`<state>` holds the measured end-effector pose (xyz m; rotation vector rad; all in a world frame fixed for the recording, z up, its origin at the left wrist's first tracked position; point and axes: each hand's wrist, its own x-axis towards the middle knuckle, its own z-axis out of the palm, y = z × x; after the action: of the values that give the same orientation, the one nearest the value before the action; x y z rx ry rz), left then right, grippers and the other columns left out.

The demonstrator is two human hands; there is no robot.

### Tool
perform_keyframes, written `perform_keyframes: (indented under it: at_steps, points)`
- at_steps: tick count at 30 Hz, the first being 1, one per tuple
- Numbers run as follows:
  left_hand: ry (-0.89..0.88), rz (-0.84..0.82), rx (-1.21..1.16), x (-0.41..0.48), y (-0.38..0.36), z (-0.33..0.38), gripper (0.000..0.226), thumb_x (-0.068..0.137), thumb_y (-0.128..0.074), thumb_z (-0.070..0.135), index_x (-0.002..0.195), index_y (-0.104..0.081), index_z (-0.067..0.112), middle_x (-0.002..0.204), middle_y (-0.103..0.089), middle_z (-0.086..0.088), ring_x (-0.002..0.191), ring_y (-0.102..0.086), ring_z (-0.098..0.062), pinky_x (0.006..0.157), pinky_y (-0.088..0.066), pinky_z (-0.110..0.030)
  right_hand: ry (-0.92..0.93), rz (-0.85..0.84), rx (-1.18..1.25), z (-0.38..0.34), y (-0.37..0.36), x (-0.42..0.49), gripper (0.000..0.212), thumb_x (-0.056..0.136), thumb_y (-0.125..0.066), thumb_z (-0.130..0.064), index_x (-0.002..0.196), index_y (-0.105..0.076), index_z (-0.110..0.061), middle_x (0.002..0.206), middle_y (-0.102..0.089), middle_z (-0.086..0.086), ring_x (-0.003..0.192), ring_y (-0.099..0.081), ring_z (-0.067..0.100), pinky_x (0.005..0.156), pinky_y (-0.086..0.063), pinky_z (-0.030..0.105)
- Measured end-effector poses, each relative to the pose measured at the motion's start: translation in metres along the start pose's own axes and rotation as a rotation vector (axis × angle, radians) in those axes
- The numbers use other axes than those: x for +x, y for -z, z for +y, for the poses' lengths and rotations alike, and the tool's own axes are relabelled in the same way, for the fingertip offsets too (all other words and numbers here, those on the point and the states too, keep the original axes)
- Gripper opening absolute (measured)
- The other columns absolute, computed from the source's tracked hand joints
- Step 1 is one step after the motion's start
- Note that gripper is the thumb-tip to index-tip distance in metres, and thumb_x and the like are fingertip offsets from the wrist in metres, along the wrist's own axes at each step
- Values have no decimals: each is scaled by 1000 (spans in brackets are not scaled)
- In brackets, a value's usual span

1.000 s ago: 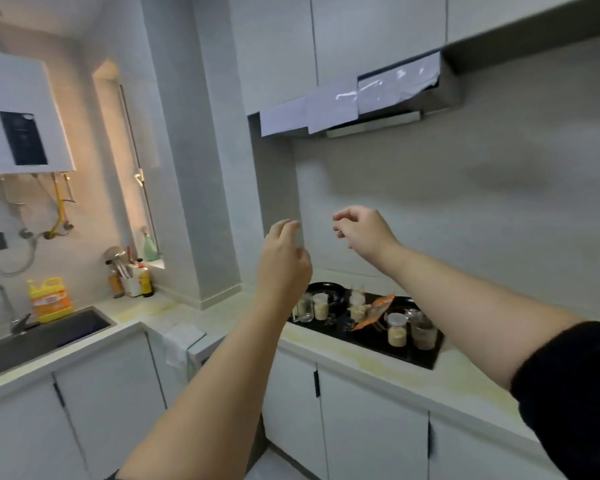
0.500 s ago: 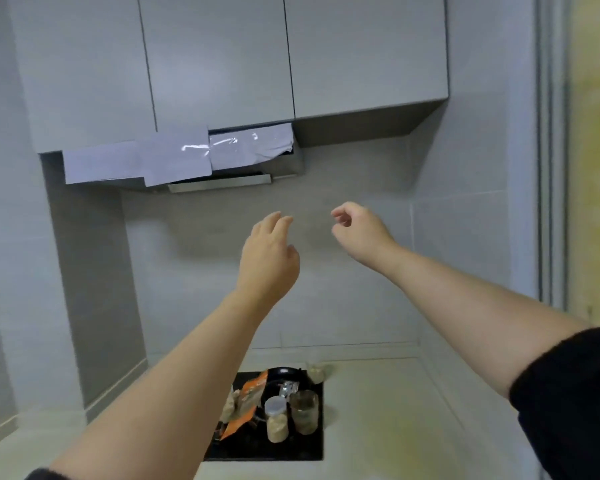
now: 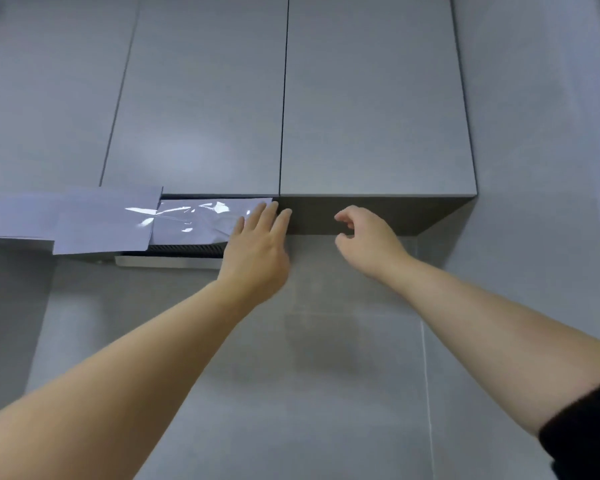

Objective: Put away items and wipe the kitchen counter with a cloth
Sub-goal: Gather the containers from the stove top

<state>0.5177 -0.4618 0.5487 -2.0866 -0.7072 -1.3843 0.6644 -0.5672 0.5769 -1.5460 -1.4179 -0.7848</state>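
Both arms reach up toward the grey wall cabinets. My left hand has straight fingers, their tips at the lower corner of the right-hand cabinet door, beside the range hood. My right hand hovers under the bottom edge of that same cabinet with loosely curled fingers and holds nothing. The cabinet doors look closed. The counter, the jars and the cloth are out of view.
A range hood covered with taped paper and plastic film sits to the left under the middle cabinet door. A grey tiled wall fills the area below. A side wall closes the right.
My view has tilted upward, so the hob and the jars dropped out of sight. Both hands rose to the bottom edge of the wall cabinets.
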Motion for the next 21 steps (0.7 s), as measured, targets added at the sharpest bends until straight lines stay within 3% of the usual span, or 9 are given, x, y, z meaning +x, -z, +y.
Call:
perform_keyframes:
  at_steps: [5, 8, 10, 13, 15, 18, 21]
  points:
    - [-23, -33, 148, 66, -37, -28, 56, 96, -34, 19, 149, -15, 12, 158, -10, -8, 145, -5, -23, 115, -9, -42, 102, 54, -110, 17, -38, 58, 47, 89, -48, -14, 136, -43, -14, 138, -45, 2, 129, -37, 18, 100, -37, 33]
    - [-22, -45, 160, 98, -56, -46, 57, 100, -30, 31, 150, -11, 12, 159, -6, -7, 146, -2, -23, 117, -7, -41, 149, 56, -252, 28, -63, 87, 56, 89, -48, -14, 143, -33, -12, 152, -28, 5, 141, -20, 19, 112, -25, 34]
    - [8, -47, 107, 116, -68, -59, 62, 100, -30, 39, 151, -9, 9, 160, -1, -9, 147, 1, -23, 118, -5, -38, 160, 76, -318, 33, -75, 106, 60, 91, -49, -18, 146, -26, -12, 157, -17, 6, 145, -12, 21, 117, -17, 34]
    - [0, -87, 137, 127, -88, -70, 77, 96, -36, 47, 151, -3, 5, 159, 4, -12, 147, 4, -25, 118, -2, -37, 184, 97, -404, 36, -86, 131, 65, 93, -51, -31, 148, -21, -14, 158, -15, 6, 145, -11, 22, 117, -17, 37]
    - [-6, -48, 139, 127, -101, -73, 81, 93, -42, 48, 151, -6, 4, 158, -8, -14, 146, -7, -26, 118, -6, -36, 230, 115, -517, 37, -91, 147, 67, 93, -53, -36, 148, -21, -15, 157, -16, 8, 144, -14, 25, 117, -18, 39]
    - [-19, 18, 70, 131, -104, -74, 72, 89, -45, 47, 144, -26, 4, 145, -37, -11, 134, -33, -26, 112, -19, -34, 258, 146, -690, 37, -97, 172, 69, 92, -55, -38, 148, -21, -16, 156, -17, 11, 142, -19, 28, 115, -22, 41]
    - [-59, 17, 11, 135, -102, -79, 67, 87, -47, 46, 139, -34, 6, 139, -42, -9, 128, -37, -25, 109, -24, -33, 280, 230, -818, 35, -100, 189, 62, 92, -56, -33, 144, -27, -16, 147, -30, 11, 132, -31, 29, 104, -33, 39]
